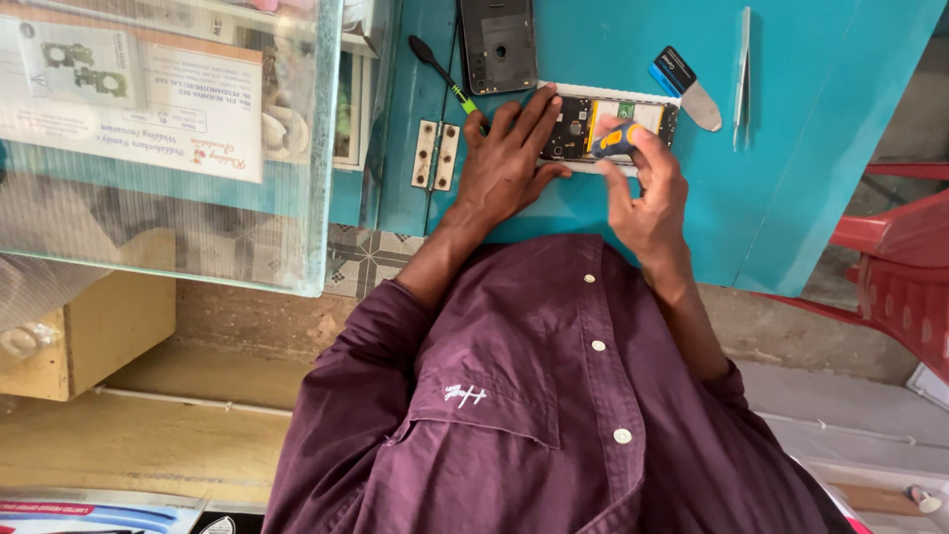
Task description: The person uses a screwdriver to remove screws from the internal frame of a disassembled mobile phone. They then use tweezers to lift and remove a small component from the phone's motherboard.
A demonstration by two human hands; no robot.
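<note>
On the teal counter (pixel 791 119), left hand (pixel 506 158) flat steadies the fragile opened phone (pixel 568 129) by its edges while right hand (pixel 643 193) pinches a small screwdriver (pixel 615 140).

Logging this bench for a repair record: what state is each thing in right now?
Phone: opened, back off, board exposed.
Back cover: removed, lying apart.
Left hand: flat, pressing phone.
Right hand: gripping screwdriver.
Tweezers: lying unused.
Brush: lying unused.

Tweezers (pixel 743 74), brush (pixel 442 72), back cover (pixel 497 44), red chair (pixel 905 267).
</note>
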